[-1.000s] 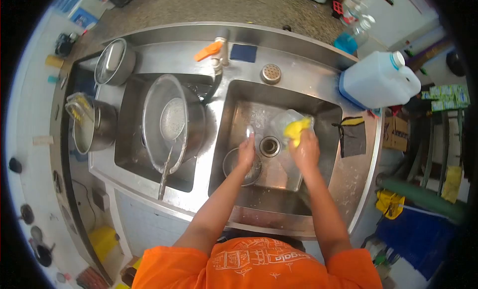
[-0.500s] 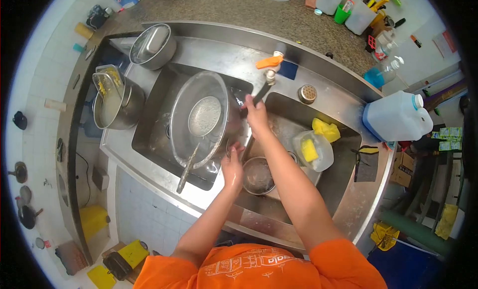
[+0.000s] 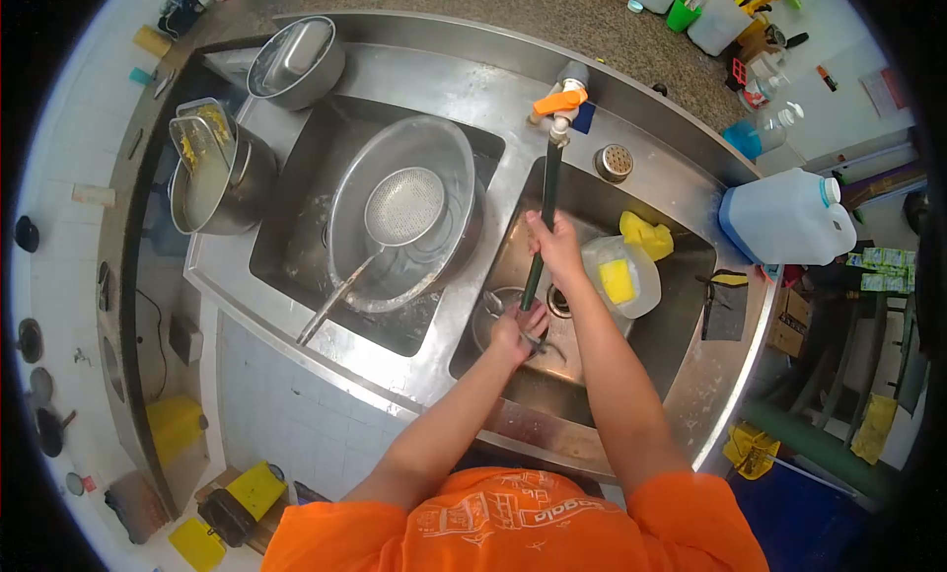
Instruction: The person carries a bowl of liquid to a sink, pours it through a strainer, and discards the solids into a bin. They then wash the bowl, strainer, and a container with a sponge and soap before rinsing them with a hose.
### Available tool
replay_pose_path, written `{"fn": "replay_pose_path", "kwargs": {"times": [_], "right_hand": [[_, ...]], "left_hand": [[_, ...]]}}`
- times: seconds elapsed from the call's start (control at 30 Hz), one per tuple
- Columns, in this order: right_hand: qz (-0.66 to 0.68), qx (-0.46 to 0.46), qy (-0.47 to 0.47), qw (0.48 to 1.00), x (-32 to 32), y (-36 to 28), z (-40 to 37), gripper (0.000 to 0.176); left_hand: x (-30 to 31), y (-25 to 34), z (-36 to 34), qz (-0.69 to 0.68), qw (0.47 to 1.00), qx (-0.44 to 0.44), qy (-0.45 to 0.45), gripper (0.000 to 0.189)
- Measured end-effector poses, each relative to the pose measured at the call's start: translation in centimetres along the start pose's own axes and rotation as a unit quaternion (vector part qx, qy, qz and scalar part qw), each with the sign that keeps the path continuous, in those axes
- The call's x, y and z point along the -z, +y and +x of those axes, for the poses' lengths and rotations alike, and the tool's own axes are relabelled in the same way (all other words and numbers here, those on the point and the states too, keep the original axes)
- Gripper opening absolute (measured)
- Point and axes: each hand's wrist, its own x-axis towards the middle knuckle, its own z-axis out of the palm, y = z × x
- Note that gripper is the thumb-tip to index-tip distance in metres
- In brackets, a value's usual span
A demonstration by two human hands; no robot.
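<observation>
My right hand is closed round a dark hose that hangs from the tap with an orange handle. Below it, my left hand is at the hose's lower end, palm up with fingers apart, over a round metal bowl in the right basin. Whether water runs over it is hard to tell. In the left basin a large grey pot leans, with a perforated skimmer lying in it, its handle over the rim.
A clear container with a yellow sponge and a yellow cloth sit in the right basin. Pots stand at the left and back left. A large jug is at the right.
My left hand has let go of the large pot and moved right, over the right basin. My right hand has moved down and right with the hose, which now hangs straighter.
</observation>
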Motion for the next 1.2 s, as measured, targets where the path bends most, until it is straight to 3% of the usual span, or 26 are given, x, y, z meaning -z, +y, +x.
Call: {"fn": "replay_pose_path", "kwargs": {"times": [0.03,0.1,0.17,0.23,0.27,0.3,0.33,0.37,0.4,0.43,0.47,0.5,0.57,0.63,0.7,0.73,0.77,0.8,0.83,0.87,0.93,1.0,1.03,1.1,1.17,1.2], "right_hand": [[-0.003,-0.002,0.001,1.0,0.3,1.2,-0.4,0.026],[-0.08,-0.064,0.015,0.995,1.0,5.1,-1.4,0.025],[-0.029,-0.111,0.057,0.992,0.4,6.3,-3.4,0.026],[-0.078,-0.114,0.101,0.985,0.5,8.3,-4.5,0.033],[-0.078,-0.117,0.101,0.985,1.0,9.3,-4.8,0.033],[-0.198,-0.054,0.12,0.971,1.5,10.1,-5.0,0.038],[-0.313,0.01,0.138,0.94,1.9,10.9,-5.1,0.044],[-0.308,0.007,0.139,0.941,3.3,11.1,-4.8,0.044],[-0.057,-0.166,-0.065,0.982,6.0,11.1,-4.2,0.048],[0.198,-0.31,-0.264,0.891,8.3,11.0,-3.7,0.053],[0.358,-0.328,-0.334,0.808,9.7,10.6,-3.9,0.054],[0.36,-0.324,-0.329,0.811,10.2,10.1,-4.3,0.054],[0.394,-0.257,-0.101,0.876,11.0,9.2,-5.3,0.053],[0.402,-0.234,-0.086,0.881,10.7,8.4,-6.6,0.053],[0.324,-0.236,0.034,0.916,9.5,7.2,-7.8,0.056],[0.316,-0.264,0.033,0.911,10.7,8.4,-8.2,0.045],[0.315,-0.264,0.033,0.911,11.1,10.0,-8.3,0.045],[0.188,-0.182,0.134,0.956,10.7,11.0,-8.2,0.039],[0.056,-0.094,0.232,0.967,10.2,11.6,-8.3,0.034],[0.059,-0.094,0.234,0.966,9.9,12.1,-8.5,0.034],[-0.096,-0.131,0.105,0.981,9.5,13.6,-8.8,0.027],[-0.128,-0.087,0.079,0.985,8.7,15.1,-7.8,0.027],[-0.164,-0.042,0.048,0.984,8.1,15.3,-7.2,0.027],[-0.161,-0.083,0.024,0.983,7.6,15.3,-6.9,0.029],[-0.367,-0.115,0.024,0.923,6.3,14.8,-6.4,0.041],[-0.383,-0.072,0.091,0.916,6.1,16.3,-6.0,0.044]], "left_hand": [[0.7,-0.6,2.3,-0.085,0.996,0.012,-0.02,0.045],[2.8,-1.5,7.1,-0.101,0.995,0.011,-0.009,0.043],[3.7,-3.0,9.9,-0.118,0.993,0.011,0.0,0.041],[3.5,-3.5,9.8,-0.112,0.99,-0.011,-0.08,0.038],[2.7,-3.8,9.0,-0.041,0.999,0.001,-0.015,0.036],[3.1,-3.8,8.9,-0.04,0.999,0.002,-0.012,0.036],[3.8,-3.3,8.6,0.062,0.997,0.011,-0.034,0.035],[4.4,-2.8,8.4,0.165,0.985,0.021,-0.055,0.035],[3.7,-2.3,7.1,0.174,0.983,0.025,-0.051,0.035],[1.4,-1.6,5.1,0.181,0.983,0.029,-0.027,0.035],[0.0,-1.4,3.9,0.188,0.981,0.034,-0.005,0.036],[0.0,-1.9,4.3,0.194,0.98,0.038,-0.007,0.036],[-0.2,-2.7,5.0,0.256,0.966,0.025,0.012,0.033],[-0.1,-3.5,5.7,0.234,0.972,0.025,-0.016,0.032],[-0.4,-4.3,6.1,0.207,0.977,0.024,-0.041,0.031],[-0.9,-4.6,6.1,0.166,0.985,0.015,-0.03,0.025],[-1.3,-4.7,6.1,0.125,0.992,0.004,-0.019,0.02],[-0.3,-4.4,6.5,0.155,0.986,-0.007,-0.065,0.017],[0.6,-4.3,7.6,0.157,0.985,-0.008,-0.065,0.017],[1.5,-4.3,8.7,0.169,0.98,-0.024,-0.102,0.015],[1.1,-4.2,8.7,0.186,0.972,-0.037,-0.14,0.014],[0.4,-4.7,8.9,0.255,0.957,-0.137,-0.029,0.023],[0.2,-4.2,9.0,0.257,0.956,-0.137,-0.029,0.023],[0.2,-2.8,9.8,0.152,0.982,-0.108,0.031,0.039],[0.0,-2.0,10.7,0.145,0.982,-0.105,0.055,0.049],[2.1,-2.0,14.1,0.152,0.987,-0.042,0.012,0.049]]}}
